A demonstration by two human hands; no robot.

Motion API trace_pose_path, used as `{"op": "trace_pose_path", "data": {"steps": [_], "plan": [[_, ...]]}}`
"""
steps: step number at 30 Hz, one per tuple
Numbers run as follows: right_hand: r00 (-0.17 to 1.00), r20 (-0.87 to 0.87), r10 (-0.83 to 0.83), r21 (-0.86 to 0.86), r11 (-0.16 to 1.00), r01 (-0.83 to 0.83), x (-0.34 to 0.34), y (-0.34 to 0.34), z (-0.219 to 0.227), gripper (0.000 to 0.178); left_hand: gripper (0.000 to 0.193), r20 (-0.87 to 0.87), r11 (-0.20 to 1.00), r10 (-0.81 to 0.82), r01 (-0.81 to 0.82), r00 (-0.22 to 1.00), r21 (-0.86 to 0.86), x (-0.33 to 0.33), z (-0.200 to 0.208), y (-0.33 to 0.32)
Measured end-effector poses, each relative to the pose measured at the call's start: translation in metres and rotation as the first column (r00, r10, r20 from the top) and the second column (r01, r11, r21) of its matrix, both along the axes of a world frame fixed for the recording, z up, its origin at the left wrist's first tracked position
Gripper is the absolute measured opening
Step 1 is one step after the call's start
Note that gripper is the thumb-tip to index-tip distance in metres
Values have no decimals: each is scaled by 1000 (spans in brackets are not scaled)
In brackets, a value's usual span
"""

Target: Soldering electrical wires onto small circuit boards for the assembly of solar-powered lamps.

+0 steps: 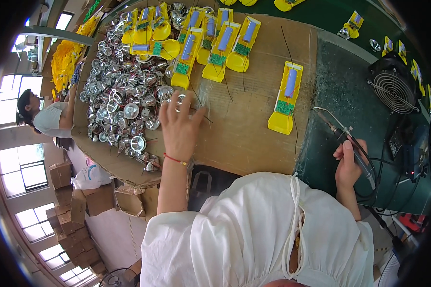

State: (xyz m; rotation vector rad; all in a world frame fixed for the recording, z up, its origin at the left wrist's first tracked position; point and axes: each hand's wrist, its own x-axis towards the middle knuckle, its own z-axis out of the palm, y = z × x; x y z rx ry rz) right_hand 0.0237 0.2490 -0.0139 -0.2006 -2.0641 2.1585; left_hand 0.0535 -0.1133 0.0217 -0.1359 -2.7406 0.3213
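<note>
White blouse (254, 229) lowest in view; both my hands over the bench.
Left hand (179, 126), fingers spread wide, at the edge of the silver reflector heap (124, 95) on cardboard (244, 129). Right hand (349, 165) grips the soldering iron (347, 138). Yellow housings (220, 45) beyond; one (285, 98) apart. Fan (395, 83) right. Fingertips blurred.

A small black fan (394, 87) with a round wire grille stands at the right on the dark green mat (340, 91). Beyond the far left end of the table, another person (45, 117) in a pale top leans beside a heap of yellow parts (64, 60). Below them, brown cardboard boxes (74, 215) are stacked along the wall, with a white plastic bag (91, 177) nearby.
</note>
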Motion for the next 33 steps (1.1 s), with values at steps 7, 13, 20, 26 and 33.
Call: {"op": "trace_pose_path", "data": {"steps": [7, 13, 20, 26, 33], "plan": [[999, -20, 42, -38, 998, -43, 9, -3, 3, 16, 7, -56, 997, -13, 17, 998, 79, -17, -30, 9], [991, -13, 132, -36, 991, -133, 14, -6, 10, 15, 10, 183, 441, -1, -164, 983, 883, -10, -16, 82], [956, -108, 272, 135, 957, -257, 8, -24, 16, 14, 13, 370, 26, -122, -370, 921, 929, -24, -20, 106], [962, -79, 263, 197, 950, -243, 4, -30, 5, 15, 12, 361, 72, -90, -356, 928, 932, -28, -32, 111], [960, -71, 270, 191, 949, -253, 2, -33, 8, 13, 10, 194, 207, -110, -169, 975, 964, -35, -30, 118]]}}
